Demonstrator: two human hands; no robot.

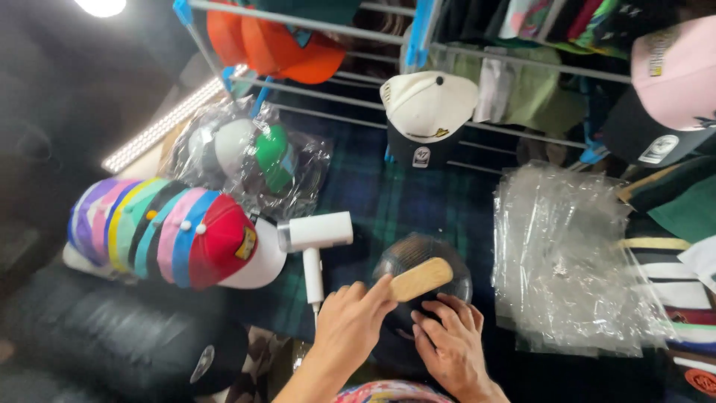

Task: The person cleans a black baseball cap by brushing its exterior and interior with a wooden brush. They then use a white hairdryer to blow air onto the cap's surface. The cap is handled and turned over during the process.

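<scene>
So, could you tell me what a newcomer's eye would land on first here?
Probably the row of stacked colourful caps at the left, red one foremost. Next, at bottom centre, the left hand holds a wooden brush on a dark cap that the right hand steadies. A pile of clear plastic bags glints at the right.

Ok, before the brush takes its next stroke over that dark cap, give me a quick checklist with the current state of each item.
1. Wooden brush in the left hand: ok, fingers reach its handle end.
2. Dark cap steadied: ok, the right hand rests on its near edge.
3. Brush on the cap: ok, it lies across the crown.
4. Bristle side facing down: cannot tell, only the wooden back shows.
5. White handheld dryer out of the way: ok, it lies left of the cap, apart from it.
6. Stack of clear plastic bags clear of the cap: ok, right of it.
</scene>
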